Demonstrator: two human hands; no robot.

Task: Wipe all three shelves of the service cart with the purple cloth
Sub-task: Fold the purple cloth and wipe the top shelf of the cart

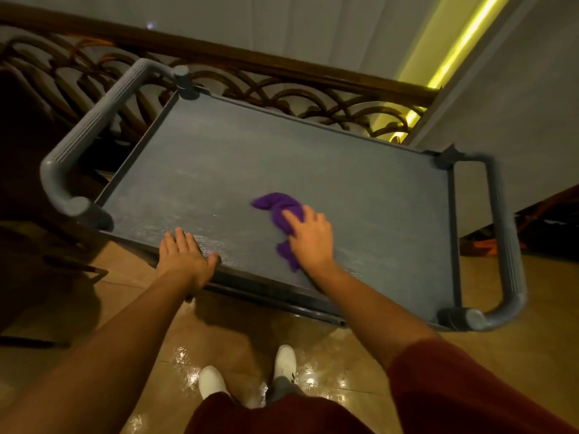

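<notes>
Head view, looking down on the cart's top shelf (282, 158). The right hand (310, 239) presses the purple cloth (279, 208) flat against the shelf near its front middle, fingers curled over the bunched fabric, which shows on both sides of the hand. The left hand (185, 255) lies spread, palm down, on the front rim — it appears to steady the cart. Grey handles (91, 126) stand at both ends; a dark railing (282, 98) runs behind. Only a sliver of a lower shelf shows under the front edge.

Judged stage: top shelf in progress, the two lower shelves not yet reached. To wipe well, keep the cloth flat under the palm, overlap the passes and run into the corners — the bracing hand should hold the cart from rolling.
</notes>
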